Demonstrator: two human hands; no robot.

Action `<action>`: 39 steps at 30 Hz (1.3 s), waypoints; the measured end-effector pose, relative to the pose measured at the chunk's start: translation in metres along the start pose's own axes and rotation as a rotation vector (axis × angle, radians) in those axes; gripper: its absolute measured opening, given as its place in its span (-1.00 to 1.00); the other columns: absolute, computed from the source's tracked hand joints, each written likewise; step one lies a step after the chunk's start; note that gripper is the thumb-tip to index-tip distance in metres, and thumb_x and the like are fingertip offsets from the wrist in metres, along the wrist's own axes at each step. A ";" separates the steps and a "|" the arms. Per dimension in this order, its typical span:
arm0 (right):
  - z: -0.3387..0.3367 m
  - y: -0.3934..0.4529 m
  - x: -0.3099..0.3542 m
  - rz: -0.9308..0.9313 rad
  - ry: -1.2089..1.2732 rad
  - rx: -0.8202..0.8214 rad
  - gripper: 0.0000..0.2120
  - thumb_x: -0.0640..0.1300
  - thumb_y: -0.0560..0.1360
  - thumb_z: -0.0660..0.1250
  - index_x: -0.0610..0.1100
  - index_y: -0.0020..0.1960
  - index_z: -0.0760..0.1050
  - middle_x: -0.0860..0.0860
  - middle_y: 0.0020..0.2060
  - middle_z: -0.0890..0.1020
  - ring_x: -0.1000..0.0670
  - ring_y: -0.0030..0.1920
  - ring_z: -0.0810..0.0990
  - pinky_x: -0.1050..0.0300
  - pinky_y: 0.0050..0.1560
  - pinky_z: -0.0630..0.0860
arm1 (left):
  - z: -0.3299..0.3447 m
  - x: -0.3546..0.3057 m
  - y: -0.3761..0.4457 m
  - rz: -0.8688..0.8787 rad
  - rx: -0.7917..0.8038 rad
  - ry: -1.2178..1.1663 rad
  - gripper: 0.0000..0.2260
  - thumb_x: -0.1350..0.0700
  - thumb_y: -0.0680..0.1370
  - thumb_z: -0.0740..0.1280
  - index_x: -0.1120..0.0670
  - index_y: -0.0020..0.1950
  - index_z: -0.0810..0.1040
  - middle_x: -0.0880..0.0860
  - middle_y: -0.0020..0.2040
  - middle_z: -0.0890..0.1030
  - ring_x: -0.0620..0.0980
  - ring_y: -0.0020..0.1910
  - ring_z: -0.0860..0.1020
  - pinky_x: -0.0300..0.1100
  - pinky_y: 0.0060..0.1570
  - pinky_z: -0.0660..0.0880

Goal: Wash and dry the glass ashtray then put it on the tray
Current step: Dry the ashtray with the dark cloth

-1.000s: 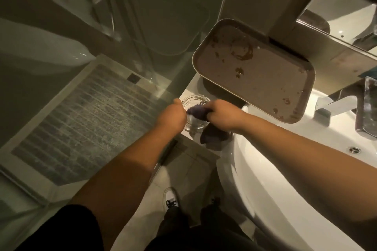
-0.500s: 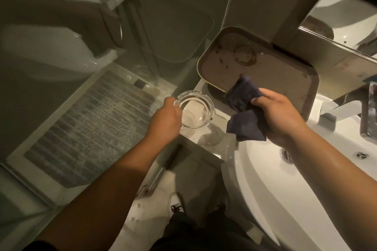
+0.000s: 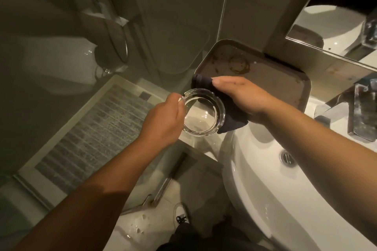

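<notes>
My left hand (image 3: 163,120) grips the round clear glass ashtray (image 3: 201,112) by its left rim and holds it tilted above the counter edge, beside the basin. Right of it, my right hand (image 3: 242,96) holds a dark cloth (image 3: 230,122), which hangs behind and under the ashtray's right side. The cloth's upper end lies over the near left corner of the brown stained tray (image 3: 269,79). The tray sits on the counter against the wall, just beyond both hands.
A white basin (image 3: 265,185) with a drain (image 3: 287,158) fills the lower right. A chrome tap (image 3: 336,108) and a clear glass block (image 3: 363,114) stand at the right under a mirror (image 3: 336,26). A glass shower screen (image 3: 122,57) is at the left.
My right hand pulled the cloth out of the ashtray, then brought it back beside the ashtray at the tray's corner. My left hand lifted and tilted the ashtray.
</notes>
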State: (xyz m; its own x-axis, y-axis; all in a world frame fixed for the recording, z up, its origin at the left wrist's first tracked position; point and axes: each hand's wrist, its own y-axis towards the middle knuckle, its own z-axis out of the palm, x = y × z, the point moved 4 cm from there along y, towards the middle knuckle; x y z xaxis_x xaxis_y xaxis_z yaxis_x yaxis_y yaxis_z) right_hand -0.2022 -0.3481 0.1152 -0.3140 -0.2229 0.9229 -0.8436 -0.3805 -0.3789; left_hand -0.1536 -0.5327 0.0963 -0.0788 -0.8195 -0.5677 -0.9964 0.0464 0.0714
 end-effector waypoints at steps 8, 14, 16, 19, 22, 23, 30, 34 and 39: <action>0.001 -0.001 -0.002 -0.083 0.225 0.062 -0.73 0.05 0.56 0.21 0.14 0.17 0.63 -0.02 0.01 0.71 -0.10 -0.06 0.60 -0.25 0.05 0.50 | -0.004 -0.018 0.004 0.022 -0.102 0.028 -0.72 -0.02 0.65 0.02 0.10 0.05 0.43 0.06 -0.32 0.54 0.14 -0.33 0.50 0.06 -0.32 0.45; 0.011 -0.023 -0.018 -0.209 0.248 -0.337 -0.71 0.07 0.58 0.19 0.14 0.22 0.59 -0.01 -0.11 0.69 -0.01 -0.16 0.58 0.01 -0.12 0.54 | 0.007 -0.032 0.000 -0.034 -0.227 0.034 -0.74 0.06 0.65 0.06 0.16 0.09 0.48 0.11 -0.24 0.56 0.17 -0.30 0.47 -0.03 -0.30 0.37; 0.019 -0.033 -0.028 -0.241 0.260 -0.512 -0.71 0.08 0.60 0.16 0.18 0.25 0.55 0.04 -0.01 0.71 0.04 -0.04 0.64 -0.02 0.05 0.56 | 0.011 -0.035 0.001 -0.043 -0.249 0.023 -0.75 0.07 0.65 0.07 0.16 0.10 0.49 0.05 -0.27 0.49 0.09 -0.33 0.40 -0.08 -0.30 0.30; 0.032 -0.040 -0.035 -0.288 0.326 -0.692 -0.67 0.07 0.62 0.09 0.19 0.31 0.49 0.04 0.17 0.65 0.06 0.16 0.60 -0.07 0.27 0.48 | 0.021 -0.038 0.004 -0.126 -0.267 -0.051 -0.75 0.07 0.64 0.07 0.14 0.10 0.49 0.06 -0.25 0.53 0.11 -0.29 0.43 -0.07 -0.28 0.29; 0.035 -0.038 -0.032 -0.264 0.367 -0.782 -0.72 0.07 0.62 0.08 0.38 0.13 0.49 0.21 0.12 0.63 0.16 0.15 0.59 0.05 0.25 0.49 | 0.031 -0.042 0.004 -0.201 -0.320 -0.181 -0.75 0.06 0.64 0.06 0.12 0.09 0.48 0.05 -0.21 0.56 0.12 -0.23 0.50 -0.05 -0.26 0.31; 0.033 -0.036 -0.031 -0.254 0.365 -0.785 -0.71 0.06 0.62 0.09 0.45 0.04 0.48 0.26 0.06 0.64 0.19 0.10 0.61 0.14 0.17 0.53 | 0.034 -0.043 0.003 -0.222 -0.327 -0.235 -0.75 0.04 0.64 0.05 0.10 0.07 0.48 0.04 -0.21 0.57 0.11 -0.22 0.51 -0.04 -0.26 0.34; -0.013 -0.022 -0.010 -0.288 0.106 -0.413 -0.75 -0.08 0.60 0.24 0.24 0.04 0.60 0.01 -0.12 0.72 -0.04 -0.23 0.66 0.01 -0.15 0.62 | 0.037 -0.031 0.019 -0.241 0.079 -0.561 -0.70 -0.18 0.56 0.03 -0.04 -0.05 0.47 0.01 -0.28 0.64 -0.07 -0.37 0.54 -0.10 -0.29 0.47; -0.036 -0.013 0.018 -0.298 -0.087 -0.173 -0.78 -0.12 0.61 0.25 0.11 0.13 0.62 0.04 -0.11 0.72 0.01 -0.17 0.65 0.09 -0.09 0.58 | 0.025 -0.039 0.035 -0.200 0.187 -0.578 -0.62 -0.26 0.53 0.03 -0.05 -0.12 0.51 0.04 -0.33 0.68 -0.09 -0.52 0.52 -0.18 -0.40 0.39; -0.039 -0.011 0.025 -0.293 -0.067 -0.159 -0.77 -0.12 0.61 0.24 0.04 0.18 0.61 0.02 -0.05 0.72 0.07 -0.07 0.66 0.13 -0.02 0.55 | 0.021 -0.049 0.043 -0.178 0.108 -0.508 -0.59 -0.24 0.57 0.01 -0.01 -0.18 0.48 -0.01 -0.39 0.67 -0.06 -0.52 0.53 -0.13 -0.39 0.41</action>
State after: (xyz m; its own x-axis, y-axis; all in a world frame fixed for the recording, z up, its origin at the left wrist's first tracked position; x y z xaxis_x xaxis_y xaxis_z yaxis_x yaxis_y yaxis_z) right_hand -0.2177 -0.3149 0.1448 -0.0235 -0.1850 0.9825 -0.9527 -0.2937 -0.0781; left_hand -0.1932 -0.4790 0.1100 0.1121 -0.4426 -0.8897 -0.9913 0.0126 -0.1312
